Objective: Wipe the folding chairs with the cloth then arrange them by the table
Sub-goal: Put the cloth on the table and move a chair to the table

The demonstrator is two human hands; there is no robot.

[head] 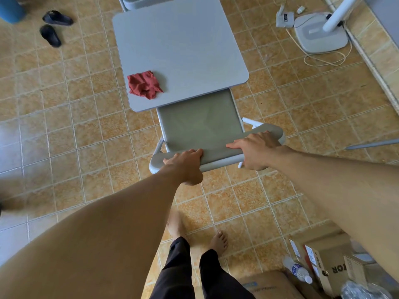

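- Folding chair [200,124], head view: it stands open just ahead of both hands. Its seat runs forward from them, and the front edge is tucked under the near edge of the counter [183,46].
- The left hand [185,162] grips the left part of the backrest [220,157], with fingers curled over the top and the thumb below.
- The right hand [257,149] holds the right part of the same rail. Its fingers lie over the top, the forefinger stretched toward the left hand.
- The red cloth [144,84] lies crumpled on the counter, ahead and to the left of the left hand and well apart from both. Neither hand touches it, so wiping looks finished for this chair, though no frame shows whether the seat is clean.
- A second grey chair [149,2] shows in part beyond the far edge of the counter, far ahead of the hands. It appears already placed.
- Judged from this, the task is in its arranging part. This chair is nearly set and may need only squaring, as its backrest sits slanted to the counter edge.
- Whether other chairs wait outside the view cannot be told.
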